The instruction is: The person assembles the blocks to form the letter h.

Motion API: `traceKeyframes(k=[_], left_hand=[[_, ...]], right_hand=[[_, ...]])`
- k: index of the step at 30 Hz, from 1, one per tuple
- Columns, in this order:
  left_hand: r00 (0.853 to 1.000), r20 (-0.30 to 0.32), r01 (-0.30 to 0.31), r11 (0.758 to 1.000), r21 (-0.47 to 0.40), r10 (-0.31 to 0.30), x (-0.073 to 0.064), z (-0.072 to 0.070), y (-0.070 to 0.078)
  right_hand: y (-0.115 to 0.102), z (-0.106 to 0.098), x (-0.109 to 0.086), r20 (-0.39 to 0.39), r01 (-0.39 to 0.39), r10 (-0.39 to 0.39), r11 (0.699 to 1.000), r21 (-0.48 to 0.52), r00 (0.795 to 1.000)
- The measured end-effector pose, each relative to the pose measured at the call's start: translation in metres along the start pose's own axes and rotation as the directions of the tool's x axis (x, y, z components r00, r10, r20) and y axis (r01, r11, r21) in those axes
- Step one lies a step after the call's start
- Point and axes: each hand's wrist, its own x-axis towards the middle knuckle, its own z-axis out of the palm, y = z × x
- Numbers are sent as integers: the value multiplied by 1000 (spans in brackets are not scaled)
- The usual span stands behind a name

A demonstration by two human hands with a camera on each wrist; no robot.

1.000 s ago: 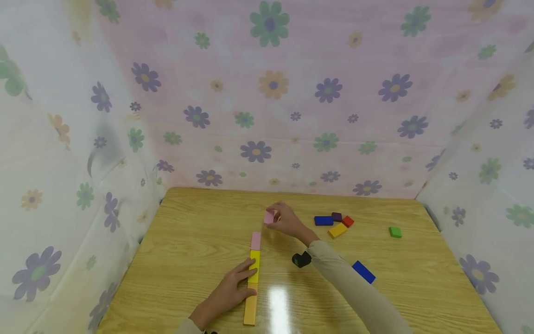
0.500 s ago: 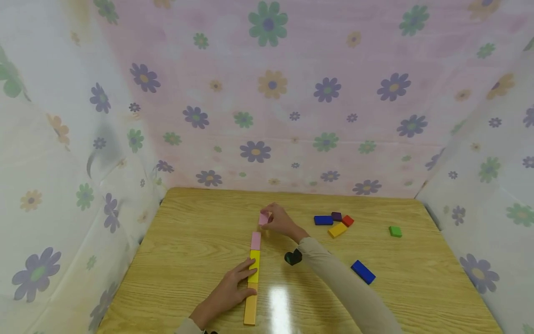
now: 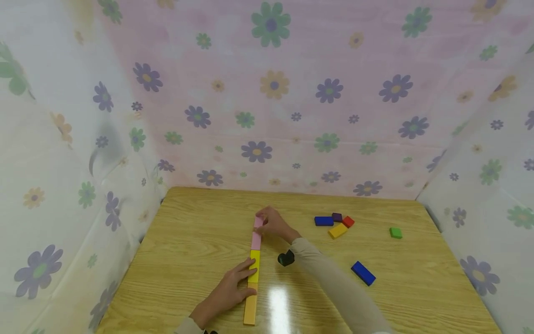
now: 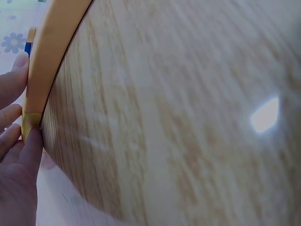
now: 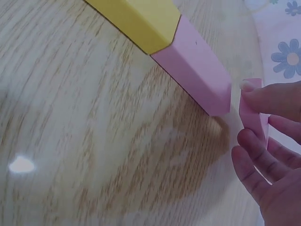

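Observation:
A straight row of blocks runs away from me: an orange block (image 3: pixel 250 308), a yellow block (image 3: pixel 254 260) and a pink block (image 3: pixel 256 241). My left hand (image 3: pixel 227 290) rests on the row, fingers across the yellow block and thumb on the orange one. In the left wrist view, one fingertip touches the row's side. My right hand (image 3: pixel 275 225) pinches a second pink block (image 5: pixel 254 110) between thumb and fingers at the row's far end. A narrow gap separates the two pink blocks in the right wrist view.
Right of the row lie a blue block (image 3: pixel 323 221), a dark purple block (image 3: pixel 337 217), a red block (image 3: pixel 348 222) and a yellow-orange block (image 3: pixel 338 231). Farther right are a green block (image 3: pixel 396 233) and another blue block (image 3: pixel 363 273). Flowered curtains (image 3: pixel 292 153) enclose the wooden table (image 3: pixel 200 232).
My right hand has moved left and slightly nearer with the pink block, bringing it in line with the row's far end. My left hand has stayed still on the row.

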Motion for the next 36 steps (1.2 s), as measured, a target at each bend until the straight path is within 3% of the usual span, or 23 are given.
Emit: traceKeyframes(k=[8, 15, 23, 30, 36], left_hand=[[1000, -6, -9, 1000, 1, 9, 0, -1, 0], [1000, -3, 0, 1000, -3, 0, -1, -1, 0], [1000, 0, 16, 1000, -8, -16, 0, 0, 0], [1000, -8, 1, 1000, -1, -1, 0, -1, 0], [1000, -13, -8, 1000, -4, 8, 0, 0, -1]], right_hand=[[3, 8, 4, 9, -16, 17, 999, -36, 1000], [4, 6, 0, 18, 60, -59, 998, -26, 998], [2, 8, 2, 25, 6, -5, 998, -60, 1000], [-1, 7, -1, 41, 47, -44, 996, -72, 998], [-1, 7, -2, 43, 37, -33, 997, -75, 999]])
